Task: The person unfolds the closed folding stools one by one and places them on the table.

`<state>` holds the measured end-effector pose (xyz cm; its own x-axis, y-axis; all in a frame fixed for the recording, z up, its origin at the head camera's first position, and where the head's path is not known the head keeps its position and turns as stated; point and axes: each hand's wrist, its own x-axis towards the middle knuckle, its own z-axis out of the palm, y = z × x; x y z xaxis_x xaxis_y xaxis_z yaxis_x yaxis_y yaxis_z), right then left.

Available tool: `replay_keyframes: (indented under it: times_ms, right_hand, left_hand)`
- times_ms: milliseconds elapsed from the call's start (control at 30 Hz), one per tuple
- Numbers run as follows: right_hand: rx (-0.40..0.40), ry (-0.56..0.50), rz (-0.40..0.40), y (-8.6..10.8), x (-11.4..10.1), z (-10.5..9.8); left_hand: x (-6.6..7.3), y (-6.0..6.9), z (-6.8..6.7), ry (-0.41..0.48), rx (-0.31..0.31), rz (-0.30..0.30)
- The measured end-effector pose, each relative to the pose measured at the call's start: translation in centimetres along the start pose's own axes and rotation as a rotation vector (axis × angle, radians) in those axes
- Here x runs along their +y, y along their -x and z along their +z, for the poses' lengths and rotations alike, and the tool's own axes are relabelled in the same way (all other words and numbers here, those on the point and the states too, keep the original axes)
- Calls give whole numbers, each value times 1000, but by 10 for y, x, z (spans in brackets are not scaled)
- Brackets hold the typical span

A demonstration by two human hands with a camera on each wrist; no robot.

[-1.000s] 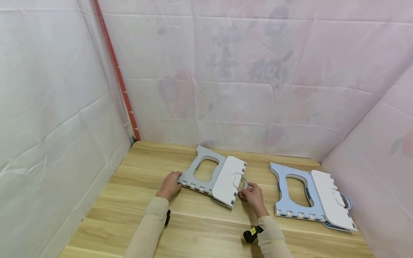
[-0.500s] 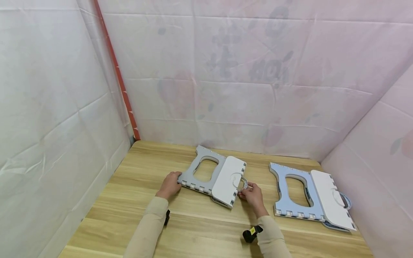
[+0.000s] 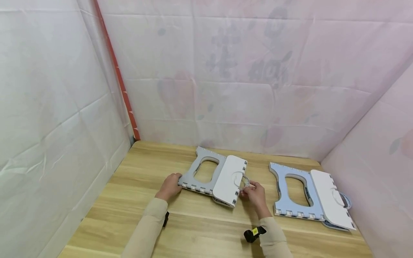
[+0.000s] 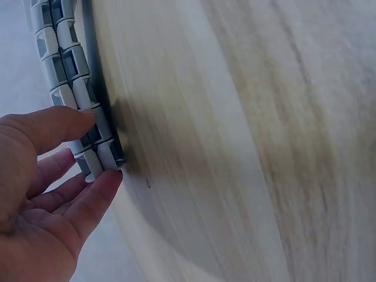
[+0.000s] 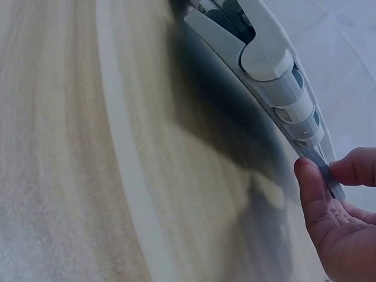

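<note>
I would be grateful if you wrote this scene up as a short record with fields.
Left hand: grips a corner of the gray-and-white stool
Right hand: pinches its loop handle
Gray-and-white stool: folded, on the table
Blue-and-white stool: folded, to the right, touched by neither hand
Table: wood-grain top
Backdrop: white sheeting with faint prints

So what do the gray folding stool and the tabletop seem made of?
Gray folding stool: probably molded plastic, satin, judging by its smooth surfaces and interlocking hinge segments. Tabletop: wood or printed laminate, low sheen, with streaky grain; I can't tell which.
</note>
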<state>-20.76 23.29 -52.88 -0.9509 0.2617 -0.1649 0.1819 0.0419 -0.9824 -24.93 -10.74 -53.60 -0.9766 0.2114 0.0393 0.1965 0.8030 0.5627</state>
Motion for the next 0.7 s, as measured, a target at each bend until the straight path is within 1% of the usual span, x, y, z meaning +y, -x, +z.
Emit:
replay_keyframes:
  times_ms: [67, 200, 300, 367, 533, 700]
  right_hand:
    - [9, -7, -5, 0, -2, 0]
    - [35, -25, -12, 1, -5, 0]
    - [57, -46, -6, 2, -8, 2]
    - [65, -56, 1, 3, -11, 2]
    - [54, -50, 6, 4, -19, 1]
    - [47, -43, 10, 6, -25, 0]
  left_hand:
    - [0, 0, 1, 0, -4, 6]
    - [-2, 1, 3, 7, 10, 25]
    - [-3, 4, 1, 23, 18, 28]
    - [-3, 6, 0, 46, 11, 16]
    - [-3, 10, -2, 82, 4, -1]
    - [-1, 9, -3, 67, -19, 21]
